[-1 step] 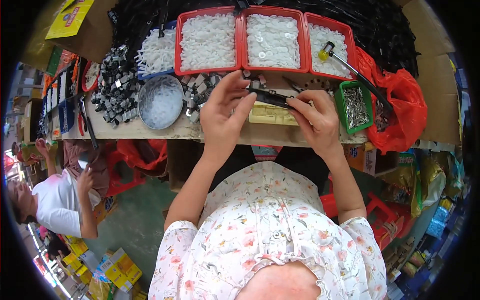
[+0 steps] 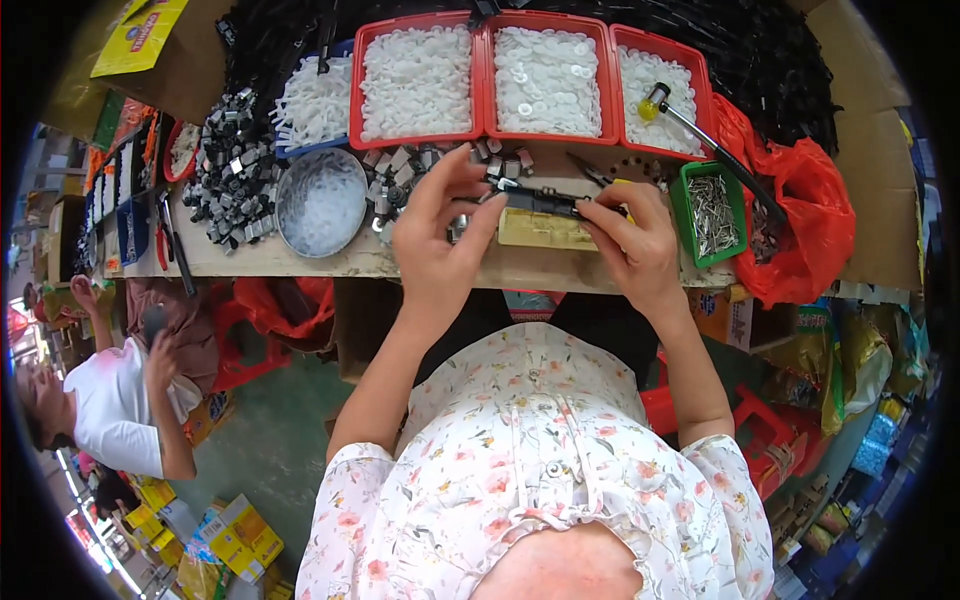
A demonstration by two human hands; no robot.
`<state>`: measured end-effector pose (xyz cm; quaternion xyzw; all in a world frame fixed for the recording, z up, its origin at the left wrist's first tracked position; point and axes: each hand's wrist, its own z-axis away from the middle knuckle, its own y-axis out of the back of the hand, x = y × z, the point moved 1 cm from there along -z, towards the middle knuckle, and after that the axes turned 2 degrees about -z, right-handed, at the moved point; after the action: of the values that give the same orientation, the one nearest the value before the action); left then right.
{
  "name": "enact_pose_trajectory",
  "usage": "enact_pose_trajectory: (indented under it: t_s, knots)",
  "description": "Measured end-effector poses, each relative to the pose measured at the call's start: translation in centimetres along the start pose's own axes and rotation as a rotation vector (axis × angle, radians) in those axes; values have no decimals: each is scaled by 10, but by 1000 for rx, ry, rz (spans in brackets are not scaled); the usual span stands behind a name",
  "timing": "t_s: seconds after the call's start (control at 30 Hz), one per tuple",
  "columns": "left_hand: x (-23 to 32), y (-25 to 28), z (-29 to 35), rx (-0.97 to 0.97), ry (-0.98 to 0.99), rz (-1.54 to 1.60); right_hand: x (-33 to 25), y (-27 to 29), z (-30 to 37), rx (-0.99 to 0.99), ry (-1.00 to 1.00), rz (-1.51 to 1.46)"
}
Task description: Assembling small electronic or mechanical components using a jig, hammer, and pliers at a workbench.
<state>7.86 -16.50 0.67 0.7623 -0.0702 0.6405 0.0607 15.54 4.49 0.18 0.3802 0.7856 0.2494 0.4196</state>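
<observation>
A long workbench [image 2: 575, 272] is stretching across the scene, its far side disappearing beneath a dark heap of black parts [image 2: 770, 50]. Three red trays, left [image 2: 415, 142], middle [image 2: 550, 140] and right [image 2: 665, 153], are standing in a row on the far side, holding small white pieces in bulk. On the right, a red plastic bag [image 2: 815, 225] is slumping over the bench edge. Two bare hands are working at the near side: the left hand [image 2: 437, 225], fingers loosely bent, is pinching one end of a slim black piece [image 2: 545, 200] between thumb and fingers, while the right hand [image 2: 637, 235] is gripping its other end with thumb and fingertips. The piece is hanging level above a pale yellow block [image 2: 540, 230]. Just right of the hands, a green tray [image 2: 689, 220] is holding slender metal pins [image 2: 713, 212]. Work appears to be continuing on this single piece; whether anything is missing from it, the view is not revealing. With white pieces and pins lying plentiful, much stock seems to be waiting unused.
</observation>
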Motion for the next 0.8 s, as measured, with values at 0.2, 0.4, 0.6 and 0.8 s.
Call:
enact_pose_trajectory:
  t_s: [0.2, 0.4, 0.6, 0.8]
  knots:
    - [-13, 26, 19, -65, -521, -648, 3, -10, 22, -213, -33, 118]
    - [-30, 23, 32, -122, -607, -826, 1, -16, 25, -255, 32, 312]
    - [-36, 17, 32, -161, -629, -911, 2, -11, 20, -358, 145, 407]
    - [-35, 3, 24, -215, -688, -953, 10, -14, -15, -380, 35, 44]
